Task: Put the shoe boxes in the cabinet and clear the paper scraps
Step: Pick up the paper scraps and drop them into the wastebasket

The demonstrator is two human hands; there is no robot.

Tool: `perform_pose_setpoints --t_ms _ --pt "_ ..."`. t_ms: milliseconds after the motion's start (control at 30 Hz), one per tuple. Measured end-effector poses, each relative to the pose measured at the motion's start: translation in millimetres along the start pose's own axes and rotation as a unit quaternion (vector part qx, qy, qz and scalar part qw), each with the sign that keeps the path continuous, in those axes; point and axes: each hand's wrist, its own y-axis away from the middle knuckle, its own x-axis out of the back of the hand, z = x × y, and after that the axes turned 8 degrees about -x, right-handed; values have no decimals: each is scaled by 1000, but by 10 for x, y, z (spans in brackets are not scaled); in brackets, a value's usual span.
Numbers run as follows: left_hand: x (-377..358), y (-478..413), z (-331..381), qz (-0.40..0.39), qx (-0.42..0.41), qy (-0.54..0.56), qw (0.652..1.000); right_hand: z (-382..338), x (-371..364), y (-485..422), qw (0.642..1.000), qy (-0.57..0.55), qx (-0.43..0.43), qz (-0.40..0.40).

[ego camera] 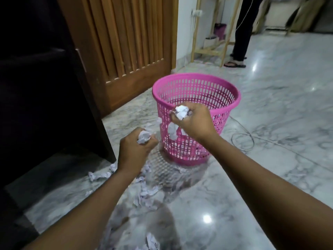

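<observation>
We see a polished grey-veined marble floor (281,98) carrying everything here. On it stands a pink plastic mesh wastebasket (196,98) — upright, near a slatted wooden door. Crumpled white paper scraps (146,191) lie scattered on the tiles in front of the basket, a few beside the dark cabinet (45,105) — and a thin cable (243,139) loops to the basket's right.
</observation>
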Motion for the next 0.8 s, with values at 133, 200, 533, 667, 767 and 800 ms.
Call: perform_pose_setpoints --t_ms 133,200,533,667,767,800 --pt "-193 -638 578 35 -45 44 997 -341 413 -609 995 43 54 69" --pt "-380 -1004 802 40 -47 71 996 -355 598 -861 991 81 62 91" --pt "-1343 -1952 803 -46 111 57 991 406 644 -1384 959 240 -145 -26" --pt "-1376 -1951 518 -208 151 -75 964 379 676 -1433 954 257 -152 -26" --pt "-1248 -1881 324 -235 52 -198 950 387 671 -1391 933 308 -178 -53" --pt "-1183 -1840 256 -227 5 -223 948 394 655 -1377 927 320 -185 -59"
